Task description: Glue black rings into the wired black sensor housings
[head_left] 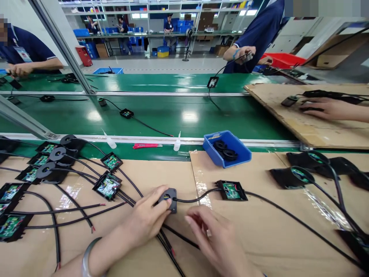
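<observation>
Currently on my desk, a cardboard-covered surface: my left hand is closed on a small grey ring-shaped block, thumb and fingers pinching it near the middle of the cardboard. My right hand sits just beside it, fingers loosely curled and grasping nothing, fingertips near the block. A black cable runs from the block to an open black case with a green circuit board, lying to the right. Behind that, a blue bin holding black rings stands at the edge of the green conveyor belt. A red cutter and two small white bottles lie along the belt's near rail. More open cases with boards and cables are grouped at left. A co-worker's hand rests on another cardboard sheet at far right.
</observation>
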### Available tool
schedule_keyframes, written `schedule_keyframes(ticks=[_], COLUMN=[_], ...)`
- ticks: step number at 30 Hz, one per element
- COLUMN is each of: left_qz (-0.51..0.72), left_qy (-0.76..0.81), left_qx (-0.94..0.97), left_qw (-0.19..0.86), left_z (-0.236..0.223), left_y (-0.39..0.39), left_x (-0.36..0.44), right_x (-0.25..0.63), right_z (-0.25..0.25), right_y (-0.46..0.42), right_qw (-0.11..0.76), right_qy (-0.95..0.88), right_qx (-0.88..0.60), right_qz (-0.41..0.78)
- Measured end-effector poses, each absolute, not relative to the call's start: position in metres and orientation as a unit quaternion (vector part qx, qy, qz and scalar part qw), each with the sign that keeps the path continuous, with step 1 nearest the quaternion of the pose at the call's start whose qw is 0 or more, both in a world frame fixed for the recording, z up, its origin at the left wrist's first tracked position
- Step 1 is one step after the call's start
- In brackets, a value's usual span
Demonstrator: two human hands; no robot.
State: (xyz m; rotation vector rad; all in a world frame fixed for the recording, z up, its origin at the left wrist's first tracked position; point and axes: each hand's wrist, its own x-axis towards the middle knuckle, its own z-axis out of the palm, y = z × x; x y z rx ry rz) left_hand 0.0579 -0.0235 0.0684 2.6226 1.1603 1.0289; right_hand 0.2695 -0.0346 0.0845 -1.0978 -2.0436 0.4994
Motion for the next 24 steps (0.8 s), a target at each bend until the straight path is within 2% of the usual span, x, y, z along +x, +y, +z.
schedule_keyframes(ticks=[3,7,9,13,18,20,24], left_qz=[0.380,0.398,0.401,0.344,0.313,0.324,0.344], left_qy=[0.382,0.379,0.409,0.481,0.436,0.458,0.517], left_qx=[0.841,0.835,0.819,0.784,0.739,0.699,0.653], left_qw=[0.049,0.019,0.036,0.190,0.407,0.442,0.434], left_z=[0.066,0.063,0.064,0.071,0.073,0.071,0.067], left_y=[-0.024,-0.027,-0.029,-0.025,-0.014,-0.012,-0.013], left_x=[0.059,0.063,0.066,0.068,0.063,0.064,0.074], right_x=[0.257,0.239,0.235,0.233,0.237,0.237,0.235], right_z=[0.069,0.053,0.049,0.044,0.041,0.040,0.040], right_y=[-0.042,-0.032,-0.027,-0.026,-0.026,-0.026,-0.027], right_qw=[0.324,0.345,0.361,0.395,0.384,0.381,0.382], right_qy=[-0.773,-0.721,-0.689,-0.676,-0.693,-0.692,-0.670], right_qx=[-0.469,-0.472,-0.460,-0.439,-0.463,-0.470,-0.474], right_qz=[0.279,0.373,0.429,0.441,0.399,0.395,0.426])
